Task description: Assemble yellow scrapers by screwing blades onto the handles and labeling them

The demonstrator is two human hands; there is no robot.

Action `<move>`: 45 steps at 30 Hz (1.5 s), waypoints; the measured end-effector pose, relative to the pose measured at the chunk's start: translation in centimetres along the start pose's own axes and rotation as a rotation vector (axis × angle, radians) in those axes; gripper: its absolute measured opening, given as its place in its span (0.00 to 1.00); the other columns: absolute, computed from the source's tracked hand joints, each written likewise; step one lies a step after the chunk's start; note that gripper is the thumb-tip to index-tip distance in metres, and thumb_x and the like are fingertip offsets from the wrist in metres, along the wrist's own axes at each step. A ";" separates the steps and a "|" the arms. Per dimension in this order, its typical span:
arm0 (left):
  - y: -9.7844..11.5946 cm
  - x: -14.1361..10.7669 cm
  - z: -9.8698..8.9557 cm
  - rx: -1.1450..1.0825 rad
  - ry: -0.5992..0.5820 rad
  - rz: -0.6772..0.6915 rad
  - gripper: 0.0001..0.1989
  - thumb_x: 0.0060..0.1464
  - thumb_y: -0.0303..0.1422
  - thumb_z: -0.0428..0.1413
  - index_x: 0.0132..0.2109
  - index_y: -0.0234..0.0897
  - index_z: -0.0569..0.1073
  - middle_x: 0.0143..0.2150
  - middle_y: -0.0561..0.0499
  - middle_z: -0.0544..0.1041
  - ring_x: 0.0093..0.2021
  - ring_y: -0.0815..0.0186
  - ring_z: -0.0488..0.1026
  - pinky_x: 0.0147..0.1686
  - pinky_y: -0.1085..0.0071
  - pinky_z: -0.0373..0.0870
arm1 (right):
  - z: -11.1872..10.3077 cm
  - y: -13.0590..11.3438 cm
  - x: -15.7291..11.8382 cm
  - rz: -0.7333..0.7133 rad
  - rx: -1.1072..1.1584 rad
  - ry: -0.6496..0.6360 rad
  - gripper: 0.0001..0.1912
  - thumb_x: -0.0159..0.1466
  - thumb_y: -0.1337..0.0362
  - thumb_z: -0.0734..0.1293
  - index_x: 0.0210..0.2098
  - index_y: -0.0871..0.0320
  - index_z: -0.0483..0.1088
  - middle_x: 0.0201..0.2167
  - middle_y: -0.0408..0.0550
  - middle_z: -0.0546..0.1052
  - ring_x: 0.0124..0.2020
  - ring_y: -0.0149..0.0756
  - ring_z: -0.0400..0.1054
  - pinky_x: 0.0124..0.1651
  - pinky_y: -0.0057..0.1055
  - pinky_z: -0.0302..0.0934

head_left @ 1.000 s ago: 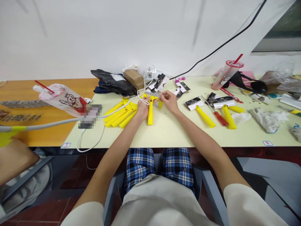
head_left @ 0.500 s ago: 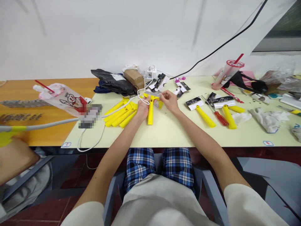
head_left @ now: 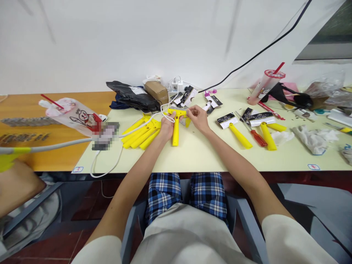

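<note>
A yellow T-shaped scraper is in my left hand, handle pointing toward me. The fingers wrap the left side of its head, with a white cable crossing in front. A thin silvery strip, like a blade, lies along the top of the head. My right hand pinches the right end of the head; its fingertips hide exactly what they grip. Just left of my left hand lie several more yellow scrapers, fanned out on the table. Another yellow piece shows partly beneath the head.
Right of my hands lie carded yellow scrapers and a red-handled screwdriver. Black-and-white cards, a cardboard box and a black bag sit behind. Drink cups stand at both sides. A phone trails a white cable.
The scraper's head has tilted very slightly, showing more yellow and less of the silvery strip. Both hands stay in practically the same place.
</note>
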State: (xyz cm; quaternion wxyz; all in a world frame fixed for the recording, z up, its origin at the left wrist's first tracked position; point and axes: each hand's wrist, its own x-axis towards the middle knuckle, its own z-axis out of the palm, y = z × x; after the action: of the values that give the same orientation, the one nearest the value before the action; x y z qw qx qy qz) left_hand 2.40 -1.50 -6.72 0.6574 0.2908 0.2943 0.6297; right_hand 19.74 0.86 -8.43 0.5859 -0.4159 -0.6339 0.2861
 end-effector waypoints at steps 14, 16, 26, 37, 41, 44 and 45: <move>0.0 0.2 -0.2 0.014 0.003 -0.007 0.18 0.58 0.30 0.74 0.50 0.39 0.77 0.48 0.47 0.87 0.59 0.55 0.85 0.69 0.53 0.77 | -0.3 0.2 0.5 -0.009 -0.021 -0.063 0.33 0.67 0.28 0.70 0.42 0.53 0.80 0.33 0.46 0.82 0.35 0.40 0.76 0.35 0.35 0.67; -0.1 0.2 -0.2 0.015 0.000 -0.011 0.18 0.57 0.30 0.74 0.50 0.38 0.77 0.48 0.47 0.87 0.58 0.55 0.85 0.69 0.54 0.77 | -0.4 0.4 0.6 -0.009 -0.009 -0.066 0.34 0.67 0.28 0.71 0.42 0.54 0.80 0.33 0.46 0.82 0.35 0.39 0.75 0.35 0.34 0.67; 0.1 -0.4 0.2 0.008 -0.036 -0.016 0.19 0.57 0.28 0.73 0.53 0.39 0.78 0.53 0.44 0.87 0.64 0.54 0.82 0.68 0.55 0.77 | -0.5 0.7 0.8 0.025 -0.017 -0.079 0.36 0.65 0.25 0.70 0.41 0.54 0.80 0.33 0.45 0.80 0.33 0.38 0.72 0.36 0.35 0.68; 0.1 -0.3 0.3 0.027 -0.060 -0.026 0.19 0.55 0.24 0.72 0.52 0.38 0.79 0.52 0.44 0.88 0.62 0.53 0.83 0.68 0.54 0.77 | -0.4 1.0 0.9 0.038 0.023 -0.094 0.36 0.65 0.25 0.70 0.41 0.54 0.81 0.34 0.45 0.80 0.31 0.38 0.71 0.36 0.35 0.68; 0.1 -0.4 0.3 0.056 -0.078 -0.025 0.21 0.54 0.25 0.72 0.54 0.39 0.80 0.53 0.44 0.88 0.61 0.53 0.84 0.66 0.55 0.79 | -0.4 0.6 0.8 0.043 0.001 -0.091 0.36 0.66 0.25 0.69 0.40 0.53 0.81 0.34 0.46 0.82 0.33 0.39 0.72 0.37 0.36 0.69; 0.2 -0.5 0.5 0.071 -0.121 -0.020 0.24 0.52 0.27 0.73 0.55 0.40 0.80 0.53 0.44 0.88 0.60 0.53 0.84 0.65 0.55 0.79 | -0.5 -0.1 0.7 -0.003 -0.023 -0.063 0.36 0.67 0.25 0.68 0.42 0.52 0.82 0.42 0.50 0.84 0.42 0.43 0.76 0.43 0.37 0.72; 0.2 -0.6 0.5 0.071 -0.139 -0.018 0.24 0.52 0.28 0.74 0.56 0.40 0.80 0.54 0.44 0.88 0.60 0.52 0.84 0.66 0.54 0.79 | -0.6 -0.4 0.6 -0.032 -0.029 -0.052 0.35 0.68 0.26 0.68 0.43 0.52 0.83 0.44 0.51 0.84 0.45 0.44 0.77 0.46 0.38 0.73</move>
State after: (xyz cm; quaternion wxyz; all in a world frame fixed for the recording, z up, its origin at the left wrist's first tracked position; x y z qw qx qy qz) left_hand 2.66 -2.09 -6.20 0.6712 0.3542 0.2729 0.5912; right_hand 20.23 1.13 -7.75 0.5676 -0.4065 -0.6597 0.2784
